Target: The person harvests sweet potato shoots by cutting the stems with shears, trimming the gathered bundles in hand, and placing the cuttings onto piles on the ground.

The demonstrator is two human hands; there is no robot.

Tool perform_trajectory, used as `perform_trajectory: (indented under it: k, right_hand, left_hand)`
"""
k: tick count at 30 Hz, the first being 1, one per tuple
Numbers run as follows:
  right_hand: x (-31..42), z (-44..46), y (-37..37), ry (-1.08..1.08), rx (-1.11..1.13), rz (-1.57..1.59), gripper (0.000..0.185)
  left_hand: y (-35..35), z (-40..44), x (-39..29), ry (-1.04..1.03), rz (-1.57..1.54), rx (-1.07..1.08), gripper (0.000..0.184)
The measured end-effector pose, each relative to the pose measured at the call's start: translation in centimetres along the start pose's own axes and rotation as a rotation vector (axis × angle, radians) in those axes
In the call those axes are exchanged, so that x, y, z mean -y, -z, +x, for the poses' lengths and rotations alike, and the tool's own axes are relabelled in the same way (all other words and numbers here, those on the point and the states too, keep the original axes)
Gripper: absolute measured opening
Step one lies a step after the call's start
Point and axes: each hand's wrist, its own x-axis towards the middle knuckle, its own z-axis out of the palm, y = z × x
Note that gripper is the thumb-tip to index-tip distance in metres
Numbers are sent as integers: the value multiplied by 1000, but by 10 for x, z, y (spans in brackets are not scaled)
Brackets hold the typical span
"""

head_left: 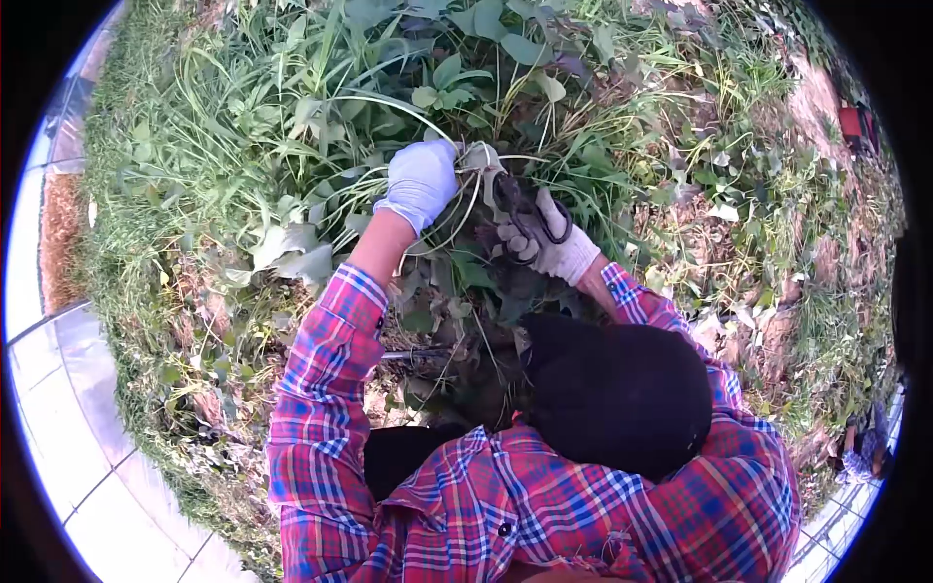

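Note:
My left hand (pixel 423 183), in a pale glove, is closed around a bunch of plant stems (pixel 476 167) among the green leaves. Just right of it, my right hand (pixel 562 245), also gloved, grips a pair of dark-handled scissors (pixel 512 194). The scissors point up toward the gathered stems, and a pale leaf hangs beside them. Whether the blades touch a stem cannot be made out. Long grass blades and broad leaves (pixel 525 49) surround both hands.
Dense weeds and vines (pixel 243 117) spread ahead and left. Cut or wilted leaves litter the soil (pixel 719 243) to the right. Pale paving tiles (pixel 107 418) border the left side. A red object (pixel 855 124) lies at the far right. A dark rounded shape (pixel 622 394) is below my right hand.

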Motion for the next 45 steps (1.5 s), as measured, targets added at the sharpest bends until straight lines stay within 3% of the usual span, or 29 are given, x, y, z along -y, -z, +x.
perform_trajectory:
  k: [5,10,13,20,23,26,29,30,31,32,34,35,36,37,39,40,42,44,45]
  right_hand:
    - [4,0,-7,130,-46,-8,62]
    - [12,2,-5,86,-92,-133,55]
    - [13,8,-16,225,-193,-181,51]
    - [16,5,-4,85,-213,-258,47]
    - [14,0,-13,104,-327,-381,60]
    - [15,-9,-3,35,-227,-423,63]
    - [14,-24,4,100,-230,-369,66]
    - [13,-28,13,77,-165,-211,67]
    - [13,-30,12,76,-163,-210,67]
    - [12,-31,11,86,-222,-254,69]
    - [13,-31,5,68,-300,-377,77]
    - [13,-27,8,64,-297,-379,77]
    - [13,-21,8,14,-206,-271,81]
    - [12,-17,9,-36,-117,-161,85]
    - [9,-18,-2,-5,-86,-94,83]
    - [8,-17,-9,32,-57,-24,82]
    - [7,-11,-9,56,-45,-13,84]
    - [8,-7,-13,88,-57,-6,87]
    - [8,-4,-12,92,-62,-6,87]
  left_hand:
    - [-55,45,-26,-264,112,22,14]
    - [-80,65,-31,-241,198,46,12]
    - [-91,68,-27,-246,228,33,13]
    - [-99,61,-27,-196,323,103,14]
    - [-97,53,-20,-201,386,72,13]
    - [-83,44,12,-38,166,-14,10]
    - [-38,28,54,309,-106,-27,16]
    - [-23,17,68,356,-163,-65,24]
    - [-14,9,84,468,-290,-19,42]
    - [-24,-1,110,388,-376,-115,45]
    - [-25,-17,129,433,-610,-95,45]
    - [-30,-23,137,468,-636,-84,45]
    - [-34,-23,135,343,-686,-210,44]
    - [-37,-25,133,359,-534,-201,42]
    - [-55,-18,123,354,-514,-196,41]
    - [-31,-13,90,418,-489,-118,39]
    - [-47,3,72,256,-486,-149,35]
    - [-31,14,32,193,-317,-9,31]
    - [-37,19,17,96,-274,-68,29]
